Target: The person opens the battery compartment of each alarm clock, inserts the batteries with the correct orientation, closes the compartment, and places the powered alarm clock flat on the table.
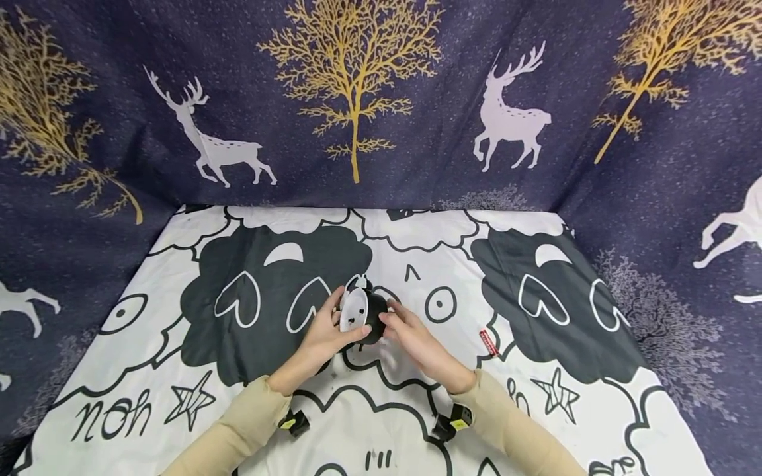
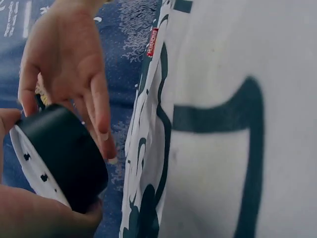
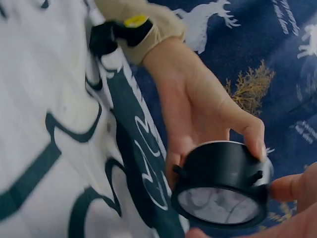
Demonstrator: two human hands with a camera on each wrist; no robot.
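A round black alarm clock (image 1: 376,316) with a white back is held up near the middle of the cloth. My left hand (image 1: 326,336) grips it by the rim, thumb on the near side and fingers on the far side. Small dark holes dot the white back, seen in the left wrist view. Its clear front (image 3: 220,204) and two short black feet show in the right wrist view. On the right, my right hand (image 1: 420,340) touches the black case with its fingertips; in the left wrist view its fingers are extended beside the case.
A white cloth (image 1: 387,377) with black cartoon drawings covers the table. A small red tag (image 1: 489,343) lies at the right. Behind hangs a dark blue curtain (image 1: 411,152) with deer and golden trees. Each wrist wears a black strap-on device (image 1: 294,422).
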